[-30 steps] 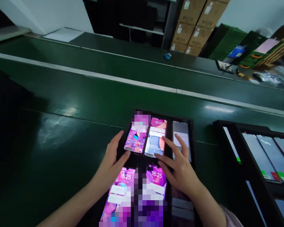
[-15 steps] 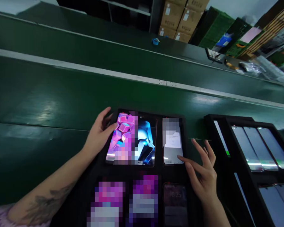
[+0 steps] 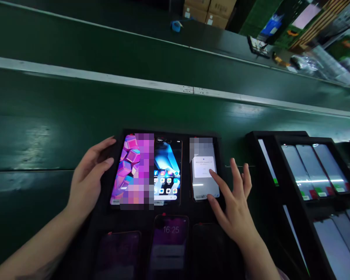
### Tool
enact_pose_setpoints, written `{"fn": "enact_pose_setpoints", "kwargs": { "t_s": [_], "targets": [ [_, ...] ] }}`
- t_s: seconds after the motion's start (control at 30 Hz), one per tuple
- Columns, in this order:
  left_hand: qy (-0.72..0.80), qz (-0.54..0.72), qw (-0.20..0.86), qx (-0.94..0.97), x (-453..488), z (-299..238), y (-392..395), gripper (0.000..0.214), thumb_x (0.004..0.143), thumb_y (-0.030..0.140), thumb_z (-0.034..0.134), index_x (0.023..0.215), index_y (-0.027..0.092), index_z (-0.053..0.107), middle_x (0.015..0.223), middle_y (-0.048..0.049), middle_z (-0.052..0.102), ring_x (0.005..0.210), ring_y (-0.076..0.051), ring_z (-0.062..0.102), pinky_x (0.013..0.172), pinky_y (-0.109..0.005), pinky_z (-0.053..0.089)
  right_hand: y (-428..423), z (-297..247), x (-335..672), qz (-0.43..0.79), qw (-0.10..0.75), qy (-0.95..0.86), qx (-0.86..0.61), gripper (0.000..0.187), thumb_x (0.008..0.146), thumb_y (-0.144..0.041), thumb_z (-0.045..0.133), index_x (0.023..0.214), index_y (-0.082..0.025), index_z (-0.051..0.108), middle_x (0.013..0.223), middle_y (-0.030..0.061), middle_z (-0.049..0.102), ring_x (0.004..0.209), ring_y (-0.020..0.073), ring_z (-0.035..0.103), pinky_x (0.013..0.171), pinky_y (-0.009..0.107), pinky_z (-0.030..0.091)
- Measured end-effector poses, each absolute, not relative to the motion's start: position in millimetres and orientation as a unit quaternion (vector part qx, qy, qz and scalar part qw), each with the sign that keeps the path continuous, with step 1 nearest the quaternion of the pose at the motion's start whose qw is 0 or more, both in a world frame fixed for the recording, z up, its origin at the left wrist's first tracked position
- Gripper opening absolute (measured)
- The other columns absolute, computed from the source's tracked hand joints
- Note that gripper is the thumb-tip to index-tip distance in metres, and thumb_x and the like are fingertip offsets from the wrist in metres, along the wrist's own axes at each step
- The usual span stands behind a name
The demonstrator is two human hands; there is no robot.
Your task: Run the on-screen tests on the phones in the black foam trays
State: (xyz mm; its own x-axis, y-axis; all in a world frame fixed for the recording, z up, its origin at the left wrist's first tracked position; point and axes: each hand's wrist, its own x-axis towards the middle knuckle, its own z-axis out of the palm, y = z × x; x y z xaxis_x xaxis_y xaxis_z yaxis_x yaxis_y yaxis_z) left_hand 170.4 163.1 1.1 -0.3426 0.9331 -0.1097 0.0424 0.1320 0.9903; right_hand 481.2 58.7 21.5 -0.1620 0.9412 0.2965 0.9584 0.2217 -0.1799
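Note:
A black tray (image 3: pixel 185 208) holds several smartphones in two rows. In the upper row lie a phone with pink cube wallpaper (image 3: pixel 128 167), partly pixelated, a phone showing app icons (image 3: pixel 169 159), and a phone with a white pop-up box (image 3: pixel 202 186). My right hand (image 3: pixel 235 210) is over that last phone, its index fingertip at the pop-up and its fingers spread. Beside the tray's left edge, my left hand (image 3: pixel 87 175) has thumb and fingers apart and grips nothing. A dim phone reading 16:25 (image 3: pixel 170 245) lies in the lower row, next to a darker phone (image 3: pixel 118 252).
More black trays (image 3: pixel 303 206) with several pale-screened phones stand at the right on the green bench (image 3: pixel 76 105). A whitish strip (image 3: pixel 151 82) crosses the bench. Farther back are a blue tape roll (image 3: pixel 175 26), cardboard boxes (image 3: pixel 218 9) and clear plastic wrap (image 3: pixel 305 62).
My right index finger has moved up the screen to the pop-up. My left hand has come off the tray's edge. The middle phone now shows app icons, and the lower screens look dimmer.

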Motion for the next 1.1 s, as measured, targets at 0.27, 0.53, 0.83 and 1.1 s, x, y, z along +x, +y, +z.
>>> {"fn": "enact_pose_setpoints", "kwargs": {
  "t_s": [0.27,0.53,0.83,1.1],
  "targets": [
    [0.624,0.53,0.391,0.421,168,-1,164,0.031,0.067,0.028,0.071,0.098,0.026,0.074,0.129,-0.0034,0.074,0.146,-0.031,0.052,0.134,-0.052,0.024,58,18,480,-0.019,0.206,-0.744,-0.635,0.047,0.103,-0.039,0.052,0.15,-0.031,0.053,0.178,0.0054,0.016,0.163,0.0489,0.011,0.118,0.077,0.037],
    [0.628,0.52,0.396,0.421,169,2,164,0.029,0.066,0.031,0.071,0.095,0.026,0.073,0.132,-0.0058,0.072,0.146,-0.034,0.051,0.133,-0.056,0.023,56,25,488,-0.015,0.274,-0.772,-0.574,0.03,0.1,-0.019,0.054,0.11,-0.029,0.08,0.158,0.0025,0.055,0.157,0.0379,0.034,0.117,0.061,0.048],
    [0.631,0.512,0.383,0.44,167,-1,164,0.029,0.067,0.033,0.07,0.095,0.026,0.073,0.132,-0.0052,0.072,0.141,-0.033,0.054,0.132,-0.055,0.023,56,21,487,-0.022,0.248,-0.753,-0.609,0.032,0.102,-0.021,0.054,0.121,-0.029,0.078,0.162,0.0039,0.051,0.158,0.0389,0.031,0.113,0.063,0.051],
    [0.652,0.495,0.362,0.445,169,1,163,0.027,0.067,0.035,0.069,0.093,0.028,0.072,0.13,-0.0034,0.073,0.142,-0.033,0.053,0.133,-0.055,0.023,54,23,491,-0.009,0.263,-0.765,-0.588,0.036,0.099,-0.017,0.054,0.119,-0.033,0.08,0.165,-0.0017,0.047,0.157,0.0378,0.034,0.115,0.063,0.05]
  ]
}}
